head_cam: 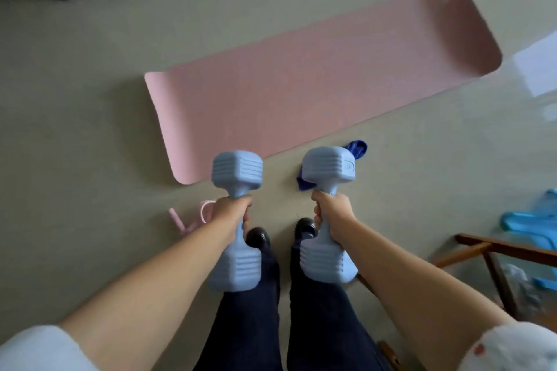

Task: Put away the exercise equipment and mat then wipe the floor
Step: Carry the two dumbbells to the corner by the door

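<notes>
Right now, dumbbells: you've got one pale blue dumbbell (236,220) in your left hand (232,214) and its twin (327,214) in your right hand (330,212), both up off the floor in front of your legs.
Grip: each hand is wrapped snug around the narrow middle handle, fingers curled right round, chunky ribbed heads sticking out above and below.
Handling, dumbbells: rigid and probably weighty for their size; the coating looks smooth, so stay on that waist where the heads stop any slide, and set them down gently rather than dropping them.
Mat: the pink mat (316,84) lies flat and unrolled on the floor (75,99) just beyond the dumbbells.
Handling, mat: soft, light and floppy by the look of it; you'd take a short end with both hands and roll it, since lifting the middle will let it sag.
Cloth: a dark blue cloth (357,149) sits crumpled beside the mat's near edge, partly hidden behind the right dumbbell; limp, easy to pinch anywhere.
Nearby: a pink band or rope (180,220) lies by your left wrist, a wooden frame (494,245) stands off to your right.
</notes>
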`<state>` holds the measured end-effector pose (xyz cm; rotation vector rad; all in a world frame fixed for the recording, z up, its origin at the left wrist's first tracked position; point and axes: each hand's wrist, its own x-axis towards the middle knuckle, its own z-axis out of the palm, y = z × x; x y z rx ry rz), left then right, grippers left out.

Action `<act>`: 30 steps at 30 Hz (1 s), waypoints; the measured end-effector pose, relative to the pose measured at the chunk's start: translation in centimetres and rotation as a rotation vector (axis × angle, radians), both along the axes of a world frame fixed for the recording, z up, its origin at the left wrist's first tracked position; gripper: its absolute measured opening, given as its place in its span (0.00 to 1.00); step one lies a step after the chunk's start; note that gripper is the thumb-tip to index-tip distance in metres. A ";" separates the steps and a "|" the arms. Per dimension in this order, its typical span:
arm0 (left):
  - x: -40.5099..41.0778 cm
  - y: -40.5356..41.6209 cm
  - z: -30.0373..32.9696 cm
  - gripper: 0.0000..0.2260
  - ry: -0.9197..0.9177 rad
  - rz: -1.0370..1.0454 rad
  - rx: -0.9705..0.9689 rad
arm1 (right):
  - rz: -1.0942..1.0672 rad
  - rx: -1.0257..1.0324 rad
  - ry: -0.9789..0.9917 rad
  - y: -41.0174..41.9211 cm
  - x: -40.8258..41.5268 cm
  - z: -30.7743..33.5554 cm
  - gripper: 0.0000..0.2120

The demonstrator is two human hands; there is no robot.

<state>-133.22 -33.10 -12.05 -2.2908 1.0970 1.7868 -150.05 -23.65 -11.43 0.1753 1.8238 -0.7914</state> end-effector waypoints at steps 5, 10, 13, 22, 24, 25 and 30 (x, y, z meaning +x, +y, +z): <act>-2.8 -0.1 3.7 0.08 0.014 -0.172 -0.008 | -0.136 -0.056 0.020 2.1 -2.0 3.5 0.09; -9.6 0.6 5.7 0.08 0.042 -0.382 -0.042 | -0.278 -0.101 0.076 6.0 -7.5 6.0 0.09; -16.2 1.9 7.1 0.09 0.089 -0.488 -0.069 | -0.370 -0.123 0.116 9.1 -12.6 7.1 0.08; -40.4 8.1 10.8 0.04 0.182 -0.806 -0.099 | -0.643 -0.153 0.185 19.1 -32.3 9.6 0.07; -45.3 9.5 11.8 0.04 0.225 -0.850 -0.085 | -0.685 -0.166 0.197 20.9 -36.5 10.7 0.07; -47.6 10.2 12.1 0.05 0.243 -0.873 -0.087 | -0.704 -0.167 0.207 21.7 -38.5 11.2 0.06; -58.6 13.4 13.5 0.07 0.310 -0.991 -0.080 | -0.802 -0.172 0.257 24.9 -46.7 13.2 0.07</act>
